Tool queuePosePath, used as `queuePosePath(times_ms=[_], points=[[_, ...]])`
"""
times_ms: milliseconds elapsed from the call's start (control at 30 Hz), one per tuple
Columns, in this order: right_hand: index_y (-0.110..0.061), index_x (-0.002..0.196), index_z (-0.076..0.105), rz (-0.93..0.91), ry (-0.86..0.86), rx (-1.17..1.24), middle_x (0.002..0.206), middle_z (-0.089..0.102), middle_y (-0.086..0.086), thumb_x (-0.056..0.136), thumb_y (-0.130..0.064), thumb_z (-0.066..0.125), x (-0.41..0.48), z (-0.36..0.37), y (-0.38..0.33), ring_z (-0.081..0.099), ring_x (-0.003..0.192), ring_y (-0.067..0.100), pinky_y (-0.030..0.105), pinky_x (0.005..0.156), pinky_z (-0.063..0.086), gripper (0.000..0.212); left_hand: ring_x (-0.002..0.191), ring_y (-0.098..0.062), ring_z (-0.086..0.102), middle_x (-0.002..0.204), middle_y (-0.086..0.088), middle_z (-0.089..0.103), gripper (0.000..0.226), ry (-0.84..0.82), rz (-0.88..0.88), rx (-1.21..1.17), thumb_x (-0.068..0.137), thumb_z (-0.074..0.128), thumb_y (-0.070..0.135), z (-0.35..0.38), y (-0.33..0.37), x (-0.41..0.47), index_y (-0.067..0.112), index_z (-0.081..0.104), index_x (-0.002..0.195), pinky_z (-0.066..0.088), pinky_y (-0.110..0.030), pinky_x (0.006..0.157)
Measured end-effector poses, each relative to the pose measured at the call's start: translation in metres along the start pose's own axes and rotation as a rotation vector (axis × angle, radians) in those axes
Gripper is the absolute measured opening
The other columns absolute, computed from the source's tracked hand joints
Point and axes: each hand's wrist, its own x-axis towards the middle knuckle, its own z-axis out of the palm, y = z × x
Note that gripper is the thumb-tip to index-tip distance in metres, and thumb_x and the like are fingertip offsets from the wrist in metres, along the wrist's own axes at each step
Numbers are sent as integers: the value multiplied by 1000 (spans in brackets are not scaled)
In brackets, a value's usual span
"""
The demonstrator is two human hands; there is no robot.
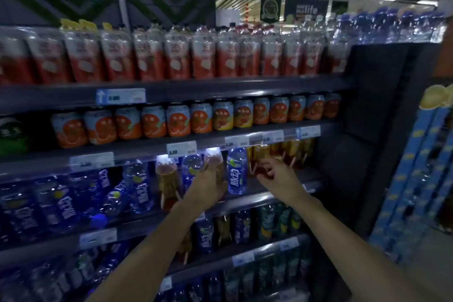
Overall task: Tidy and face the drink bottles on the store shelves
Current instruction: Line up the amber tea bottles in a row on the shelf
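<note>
Here the left hand (pixel 208 186) wraps an amber-filled clear plastic bottle (pixel 215 167), beside a blue bottle (pixel 236 171) labelled 脉动. The right hand (pixel 278 174), fingers loosely curled, touches amber bottles (pixel 291 152).

Two bare hands (pixel 210 185). Thirteen orange-printed cans (pixel 177 120) in the front row, one shelf above the upright blue-labelled plastic bottle (pixel 237 171).

This is a shop: long shelves (pixel 171 92) hold rows of drink cans (pixel 176 120) above little price tags (pixel 121 96).
</note>
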Motion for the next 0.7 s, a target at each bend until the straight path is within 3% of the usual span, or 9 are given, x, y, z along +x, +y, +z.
queuePosePath(times_ms=[100,200,333,567,700], points=[[-18,124,57,36,19,-29,113,63,1,84,-27,68,4,-12,31,61,98,19,32,83,50,42,104,-27,57,119,-11,56,52,-10,-35,3,85,65,22,33,10,18,9,46,132,45,-32,84],[-17,124,58,94,-1,-19,116,62,2,83,-26,67,12,-18,65,60,101,20,34,86,50,42,107,-27,57,117,-11,57,46,-29,-42,-24,84,66,22,71,18,39,6,51,124,44,-29,84],[-20,121,59,141,-1,-2,115,61,2,82,-28,67,31,-21,110,60,102,21,40,88,50,41,114,-24,52,123,-7,53,53,-70,-50,12,87,63,30,115,27,70,10,45,132,43,-31,92],[-20,124,55,55,-81,-35,108,53,-3,84,-32,66,64,-8,174,59,95,19,36,81,50,44,120,-23,49,133,-7,49,61,-127,-123,60,88,60,32,184,35,107,10,38,140,41,-31,95],[-15,128,50,24,-87,-115,121,47,3,85,-32,65,75,10,192,53,106,24,36,83,48,49,119,-23,49,129,-7,50,55,-154,-168,66,86,57,28,203,30,112,10,41,135,44,-34,93]])
